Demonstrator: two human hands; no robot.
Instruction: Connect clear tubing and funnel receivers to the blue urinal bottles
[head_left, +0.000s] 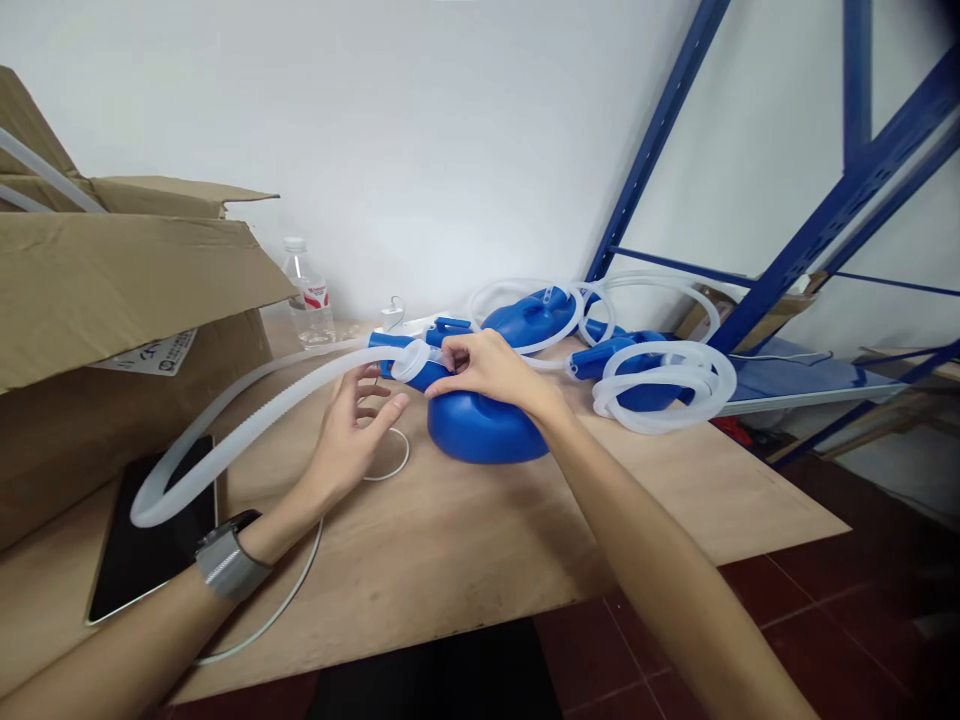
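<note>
At twelve o'clock, a blue plastic bottle (484, 435) rests on the counter (450, 560), the right hand (484, 370) gripping its top; the left hand (356, 430), half-open, hangs beside, a translucent hose (274, 408) looping toward nine o'clock.

blue plastic bottle (487, 435): glossy, rounded, on tabletop (420, 560), neck leftward | translucent hose (160, 503): ribbed, bent in a long loop toward the left | pale cap (410, 363): at hose's end, by the bottle's neck
</note>
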